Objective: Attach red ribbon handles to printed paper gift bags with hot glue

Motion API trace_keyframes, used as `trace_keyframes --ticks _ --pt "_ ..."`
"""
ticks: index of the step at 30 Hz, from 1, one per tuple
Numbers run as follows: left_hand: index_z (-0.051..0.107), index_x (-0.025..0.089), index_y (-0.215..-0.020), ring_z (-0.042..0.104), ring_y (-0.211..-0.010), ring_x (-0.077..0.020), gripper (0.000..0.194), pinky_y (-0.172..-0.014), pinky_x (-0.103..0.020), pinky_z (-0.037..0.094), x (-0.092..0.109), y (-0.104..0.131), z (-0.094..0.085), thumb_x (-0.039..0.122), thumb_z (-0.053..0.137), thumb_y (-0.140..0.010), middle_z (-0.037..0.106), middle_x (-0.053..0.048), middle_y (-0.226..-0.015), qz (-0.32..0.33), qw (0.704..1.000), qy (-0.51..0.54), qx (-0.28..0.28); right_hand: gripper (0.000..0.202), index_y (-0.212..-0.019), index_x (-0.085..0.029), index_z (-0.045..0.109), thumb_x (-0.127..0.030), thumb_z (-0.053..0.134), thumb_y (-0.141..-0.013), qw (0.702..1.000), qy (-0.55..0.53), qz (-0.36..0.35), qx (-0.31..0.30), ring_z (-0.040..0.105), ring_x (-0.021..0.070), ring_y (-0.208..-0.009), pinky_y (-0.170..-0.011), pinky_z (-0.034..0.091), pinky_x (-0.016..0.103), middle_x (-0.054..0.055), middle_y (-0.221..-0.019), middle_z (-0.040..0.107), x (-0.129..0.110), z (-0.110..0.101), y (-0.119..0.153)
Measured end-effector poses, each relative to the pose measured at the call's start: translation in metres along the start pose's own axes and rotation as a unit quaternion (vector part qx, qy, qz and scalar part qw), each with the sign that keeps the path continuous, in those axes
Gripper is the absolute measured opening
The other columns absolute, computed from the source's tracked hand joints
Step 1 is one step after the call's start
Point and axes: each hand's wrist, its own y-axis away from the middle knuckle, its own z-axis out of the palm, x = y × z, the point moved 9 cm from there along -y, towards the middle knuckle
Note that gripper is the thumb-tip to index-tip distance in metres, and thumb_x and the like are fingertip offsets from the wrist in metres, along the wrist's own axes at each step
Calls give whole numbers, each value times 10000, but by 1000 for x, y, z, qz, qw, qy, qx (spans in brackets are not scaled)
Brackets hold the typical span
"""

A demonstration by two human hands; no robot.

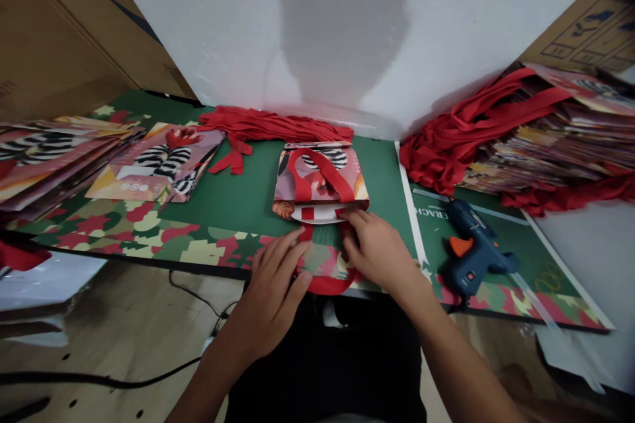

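Observation:
A printed paper bag (325,168) lies flat in front of me, a red ribbon (301,178) looped across its face. Along its near edge is a white flap (325,213) with two red ribbon ends on it. Another red ribbon loop (330,285) hangs from this edge toward me. My left hand (275,291) is open, its fingers stretched out and fingertips beside the loop's left strand. At the flap's right end, my right hand (380,251) is closed, index fingertip on the ribbon end and the other fingers bent around the right strand.
A blue glue gun (473,248) with an orange trigger lies at the right. Behind it are red ribbons (446,139) and a stack of printed bags (555,139). More ribbons (282,124) lie along the white wall; flat bags (159,162) are at the left.

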Motion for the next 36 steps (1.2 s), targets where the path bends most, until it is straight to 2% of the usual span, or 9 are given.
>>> trace_keyframes --ticks 3,4,9,16,21,24,28,32,36 --pt "528 199 -1525 537 -1446 -284 411 -1201 -467 445 0 -16 -14 241 403 -1136 508 -155 -1638 41 996 -41 71 443 -1400 -116 665 -125 518 -981 1000 -22 -5 10 683 311 -1209 -1063 536 411 163 -1375 716 -2 1 -2" --pt "530 181 -1531 566 -1405 -300 422 -1165 -474 472 0 -22 -14 238 411 -1131 544 -165 -1606 58 993 -68 76 447 -1404 -110 661 -116 516 -981 999 -35 -5 14 685 304 -1216 -1079 529 402 166 -1379 713 -2 2 -3" --pt "646 117 -1399 676 -1168 -345 394 -928 -493 540 -8 -46 1 262 402 -1126 743 -166 -1348 85 980 -178 39 494 -1437 -57 639 -83 517 -959 996 -86 6 22 673 299 -1293 -1162 498 398 210 -1434 683 -4 7 -8" --pt "649 126 -1324 657 -1158 -356 347 -927 -497 523 -3 -54 6 280 409 -1126 758 -143 -1297 69 977 -203 14 488 -1418 -27 632 -91 506 -950 992 -117 1 36 608 303 -1389 -1203 483 417 238 -1474 629 -10 11 -15" --pt "657 158 -1255 643 -1126 -362 309 -897 -488 528 1 -58 6 324 432 -1125 760 -139 -1220 61 973 -221 4 436 -1370 -64 656 -113 491 -970 993 -106 18 37 644 304 -1319 -1172 503 412 208 -1457 616 -8 12 -17" --pt "641 143 -1280 618 -1158 -366 329 -957 -500 525 1 -59 8 335 421 -1129 736 -156 -1250 62 977 -206 -9 425 -1372 -67 656 -133 483 -989 995 -89 35 29 682 322 -1252 -1118 539 428 205 -1467 606 -9 11 -19" --pt "639 131 -1275 605 -1129 -340 328 -1055 -516 498 -3 -61 12 243 372 -1122 713 -158 -1238 77 981 -174 -24 405 -1360 -95 660 -158 469 -1009 996 -63 53 18 727 333 -1158 -1034 576 441 198 -1449 621 -11 10 -22" --pt "655 146 -1264 605 -1104 -323 396 -1079 -506 503 -11 -62 15 41 377 -1003 711 -144 -1206 88 982 -167 -21 373 -1323 -134 678 -184 463 -1023 997 -41 64 7 746 341 -1125 -989 584 442 192 -1467 616 -12 11 -25" --pt "656 153 -1252 604 -1099 -328 397 -1098 -499 513 -14 -60 16 7 420 -968 722 -127 -1171 81 982 -169 3 365 -1308 -133 678 -189 443 -1035 997 -34 69 3 754 341 -1088 -965 586 440 190 -1455 619 -13 11 -26"
